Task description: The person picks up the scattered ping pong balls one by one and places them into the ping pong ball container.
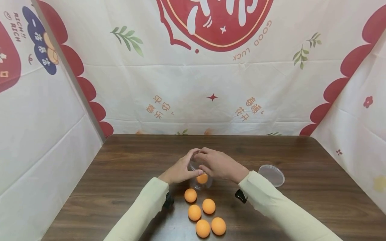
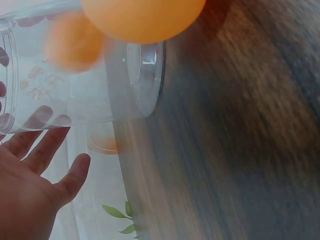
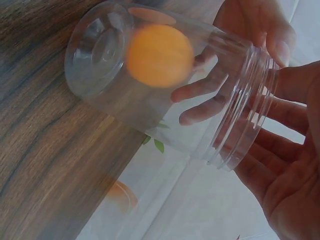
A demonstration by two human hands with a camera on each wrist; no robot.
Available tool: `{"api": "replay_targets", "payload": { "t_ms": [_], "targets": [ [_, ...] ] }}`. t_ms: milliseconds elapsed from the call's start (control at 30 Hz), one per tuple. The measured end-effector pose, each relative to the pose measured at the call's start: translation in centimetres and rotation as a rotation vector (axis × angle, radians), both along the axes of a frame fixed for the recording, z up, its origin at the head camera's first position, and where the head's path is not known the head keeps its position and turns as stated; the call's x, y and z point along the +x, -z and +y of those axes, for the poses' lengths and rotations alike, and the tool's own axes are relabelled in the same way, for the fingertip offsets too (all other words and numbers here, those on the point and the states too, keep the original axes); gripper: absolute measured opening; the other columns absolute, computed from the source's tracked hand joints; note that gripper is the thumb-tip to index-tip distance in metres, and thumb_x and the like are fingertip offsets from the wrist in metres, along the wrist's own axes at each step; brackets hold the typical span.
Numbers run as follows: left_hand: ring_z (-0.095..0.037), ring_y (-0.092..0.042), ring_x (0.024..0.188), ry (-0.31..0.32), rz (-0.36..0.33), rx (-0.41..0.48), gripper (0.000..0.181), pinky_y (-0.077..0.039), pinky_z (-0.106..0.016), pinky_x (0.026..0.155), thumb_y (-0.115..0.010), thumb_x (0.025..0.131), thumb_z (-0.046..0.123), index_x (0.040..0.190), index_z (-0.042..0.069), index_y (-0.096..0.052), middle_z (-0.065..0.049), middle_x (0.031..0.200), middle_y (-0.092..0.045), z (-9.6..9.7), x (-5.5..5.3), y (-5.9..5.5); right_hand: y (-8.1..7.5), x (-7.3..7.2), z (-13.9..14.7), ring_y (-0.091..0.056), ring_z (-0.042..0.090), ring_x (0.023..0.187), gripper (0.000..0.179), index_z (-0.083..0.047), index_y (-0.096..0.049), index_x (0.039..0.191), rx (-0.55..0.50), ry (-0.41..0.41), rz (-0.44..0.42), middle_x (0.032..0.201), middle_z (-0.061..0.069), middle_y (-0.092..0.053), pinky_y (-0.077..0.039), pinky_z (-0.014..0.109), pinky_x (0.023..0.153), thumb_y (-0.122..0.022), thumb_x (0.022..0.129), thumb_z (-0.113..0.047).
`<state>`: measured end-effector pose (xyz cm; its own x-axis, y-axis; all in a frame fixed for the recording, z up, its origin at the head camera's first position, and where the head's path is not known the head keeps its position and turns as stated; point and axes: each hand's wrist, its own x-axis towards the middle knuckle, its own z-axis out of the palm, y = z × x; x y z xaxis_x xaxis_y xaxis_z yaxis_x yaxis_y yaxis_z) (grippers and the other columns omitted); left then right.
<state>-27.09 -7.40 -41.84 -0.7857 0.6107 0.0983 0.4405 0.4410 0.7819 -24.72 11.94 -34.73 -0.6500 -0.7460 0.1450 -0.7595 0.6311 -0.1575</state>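
Observation:
A clear plastic jar [image 3: 107,82] stands upright on the table with its mouth up. Inside it an orange ball [image 1: 202,178] hangs above the base, blurred as though dropping. My left hand [image 1: 181,169] curves round the jar's side near the top, its fingers showing through the clear wall in the right wrist view. Over the mouth is my right hand [image 1: 221,164], its fingers loose at the threaded rim and no ball between them. Several orange balls [image 1: 194,213] lie on the table just in front of the jar.
To the right of the jar a clear round lid [image 1: 271,175] lies flat, beyond my right forearm. The brown wooden table [image 1: 129,160] ends at a printed white cloth [image 1: 193,80] behind, and similar cloth hangs at both sides.

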Motion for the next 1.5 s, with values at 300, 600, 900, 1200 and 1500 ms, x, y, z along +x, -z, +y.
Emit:
{"api": "replay_targets", "payload": {
  "t_ms": [300,600,900,1200,1500],
  "targets": [
    [-0.021,-0.046,0.126,0.004,-0.009,0.007,0.084,-0.045,-0.045,0.096,-0.061,0.088,0.050,0.151,0.018,-0.016,-0.001,0.148,-0.037,0.3,-0.2,0.1,0.4,0.0,0.5,-0.061,0.014,0.087,0.038,-0.009,-0.057,0.128,-0.035,0.023,0.011,0.122,0.009,-0.056,-0.053,0.033,0.076,-0.061,0.092,-0.016],
    [-0.024,-0.050,0.121,0.034,0.038,0.035,0.076,-0.048,-0.040,0.090,-0.061,0.090,0.045,0.149,0.020,-0.020,-0.002,0.145,-0.040,-0.9,0.0,0.3,0.8,0.7,-0.4,-0.054,0.009,0.072,0.042,-0.010,-0.054,0.126,-0.138,-0.015,0.176,0.112,0.006,-0.056,-0.049,0.022,0.058,-0.067,0.086,-0.011],
    [-0.026,-0.044,0.129,0.034,0.077,0.013,0.073,-0.040,-0.051,0.100,-0.063,0.090,0.038,0.147,0.018,-0.024,-0.004,0.145,-0.042,-1.5,0.1,0.0,1.4,2.2,-0.4,-0.053,0.007,0.074,0.036,-0.014,-0.059,0.118,-0.266,-0.008,0.275,0.109,0.001,-0.057,-0.048,0.019,0.059,-0.070,0.083,-0.013],
    [-0.026,-0.048,0.127,0.034,0.098,0.035,0.071,-0.044,-0.049,0.096,-0.064,0.089,0.035,0.145,0.018,-0.025,-0.008,0.139,-0.048,-0.4,0.0,0.4,2.0,5.2,0.7,-0.037,0.000,0.061,0.034,-0.009,-0.058,0.109,-0.335,-0.034,0.368,0.087,-0.002,-0.050,-0.034,0.010,0.051,-0.072,0.081,-0.020],
    [-0.034,-0.047,0.127,0.038,0.078,0.082,0.071,-0.041,-0.054,0.098,-0.065,0.088,0.035,0.145,0.021,-0.025,-0.017,0.139,-0.048,0.0,-0.3,0.7,3.7,7.9,1.7,-0.044,0.000,0.066,0.036,-0.013,-0.055,0.104,-0.261,-0.036,0.218,0.099,-0.004,-0.054,-0.035,0.007,0.051,-0.075,0.078,-0.024]
  ]
}}
